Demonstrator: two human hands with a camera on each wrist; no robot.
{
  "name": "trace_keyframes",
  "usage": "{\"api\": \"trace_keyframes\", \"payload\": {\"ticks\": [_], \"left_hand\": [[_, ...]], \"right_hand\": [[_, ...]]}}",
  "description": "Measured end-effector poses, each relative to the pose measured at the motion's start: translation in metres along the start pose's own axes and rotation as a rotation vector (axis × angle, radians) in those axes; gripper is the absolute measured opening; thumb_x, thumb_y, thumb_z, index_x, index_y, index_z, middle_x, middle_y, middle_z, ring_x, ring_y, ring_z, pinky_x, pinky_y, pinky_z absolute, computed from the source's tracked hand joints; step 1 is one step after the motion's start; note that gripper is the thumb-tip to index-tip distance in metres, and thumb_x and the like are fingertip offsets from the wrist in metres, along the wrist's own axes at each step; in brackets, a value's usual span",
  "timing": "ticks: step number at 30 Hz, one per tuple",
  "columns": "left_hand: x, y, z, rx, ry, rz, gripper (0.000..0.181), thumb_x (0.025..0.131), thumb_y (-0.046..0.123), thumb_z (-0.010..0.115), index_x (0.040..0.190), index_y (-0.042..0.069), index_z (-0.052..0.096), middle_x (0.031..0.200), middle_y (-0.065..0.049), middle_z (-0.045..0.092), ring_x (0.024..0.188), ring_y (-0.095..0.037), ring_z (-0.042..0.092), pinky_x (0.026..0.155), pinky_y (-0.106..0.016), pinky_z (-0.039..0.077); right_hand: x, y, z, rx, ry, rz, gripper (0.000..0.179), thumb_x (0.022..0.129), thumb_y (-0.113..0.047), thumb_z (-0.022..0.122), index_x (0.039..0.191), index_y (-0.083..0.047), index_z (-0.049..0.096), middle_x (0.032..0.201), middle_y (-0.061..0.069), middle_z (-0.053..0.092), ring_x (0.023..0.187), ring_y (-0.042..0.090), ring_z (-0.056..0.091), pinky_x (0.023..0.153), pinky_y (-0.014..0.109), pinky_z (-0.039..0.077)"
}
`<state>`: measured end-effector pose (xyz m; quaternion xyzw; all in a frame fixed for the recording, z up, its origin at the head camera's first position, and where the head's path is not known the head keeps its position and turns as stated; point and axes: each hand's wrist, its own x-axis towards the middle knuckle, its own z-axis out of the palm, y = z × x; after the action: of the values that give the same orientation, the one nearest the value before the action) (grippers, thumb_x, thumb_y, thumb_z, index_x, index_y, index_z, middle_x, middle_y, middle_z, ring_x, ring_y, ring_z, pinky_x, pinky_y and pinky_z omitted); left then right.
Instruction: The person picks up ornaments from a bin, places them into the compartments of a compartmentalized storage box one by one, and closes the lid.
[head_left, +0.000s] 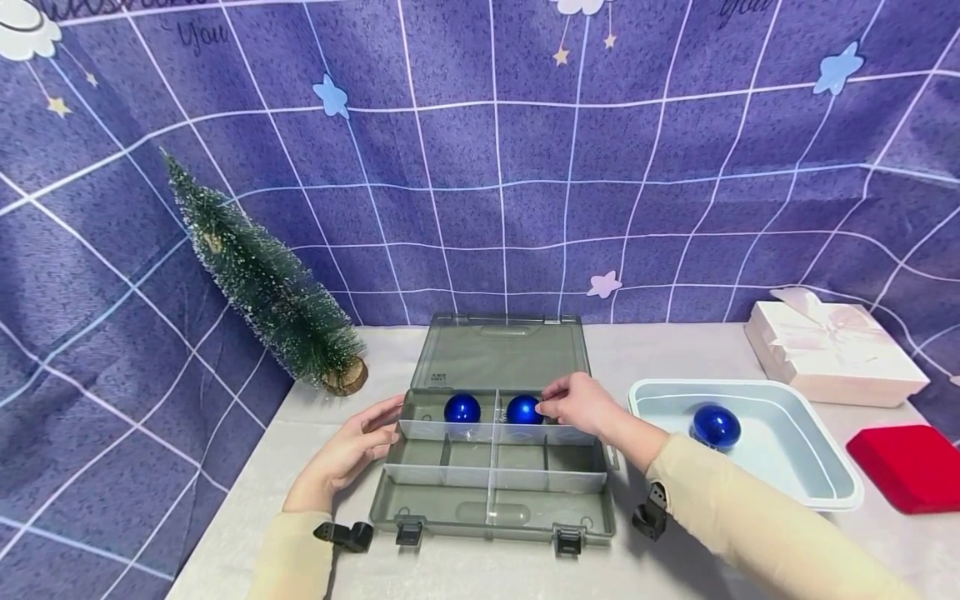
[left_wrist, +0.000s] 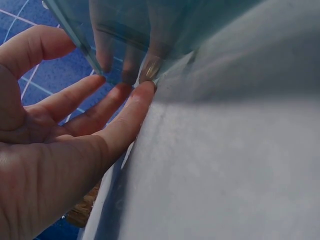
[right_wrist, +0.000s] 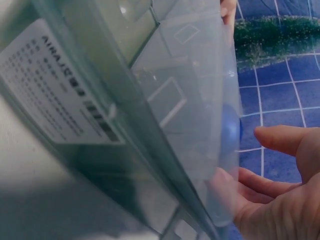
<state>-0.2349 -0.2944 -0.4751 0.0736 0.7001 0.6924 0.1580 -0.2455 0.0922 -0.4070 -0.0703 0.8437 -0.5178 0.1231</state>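
Note:
On the table lies a translucent grey-green divider box (head_left: 551, 510) with its lid (head_left: 510, 354) tipped back. One shiny blue ball ornament (head_left: 459, 408) sits in the back left compartment. A second blue ball ornament (head_left: 519, 410) is in the back right compartment, with my right hand (head_left: 581, 404) at its right side. In the right wrist view, the right thumb (right_wrist: 280, 139) stands apart from that ball and the other fingers reach behind a clear divider. Fingertips of my left hand (head_left: 345, 454) touch the box's left wall, as the left wrist view also shows.
A pale blue tray (head_left: 843, 479) at the right holds another blue ball ornament (head_left: 716, 427). Behind it is a pink gift box (head_left: 840, 354) with a bow; a red box (head_left: 907, 468) lies at the far right. A small frosted tree (head_left: 262, 283) leans at the left by the curtain (head_left: 525, 208).

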Motion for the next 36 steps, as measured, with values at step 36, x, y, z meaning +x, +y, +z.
{"api": "trace_keyframes", "payload": {"ticks": [36], "left_hand": [[0.0, -0.001, 0.0, -0.003, -0.012, 0.012, 0.074, 0.094, -0.006, 0.055, 0.16, -0.003, 0.02, 0.162, -0.034, 0.017, 0.111, -0.02, 0.058, 0.095, -0.03, 0.05]], "right_hand": [[-0.086, 0.043, -0.137, -0.011, 0.175, -0.422, 0.029, 0.1, -0.008, 0.065, 0.125, 0.006, 0.064, 0.116, -0.011, 0.07, 0.107, 0.007, 0.065, 0.086, 0.015, 0.05]]}}
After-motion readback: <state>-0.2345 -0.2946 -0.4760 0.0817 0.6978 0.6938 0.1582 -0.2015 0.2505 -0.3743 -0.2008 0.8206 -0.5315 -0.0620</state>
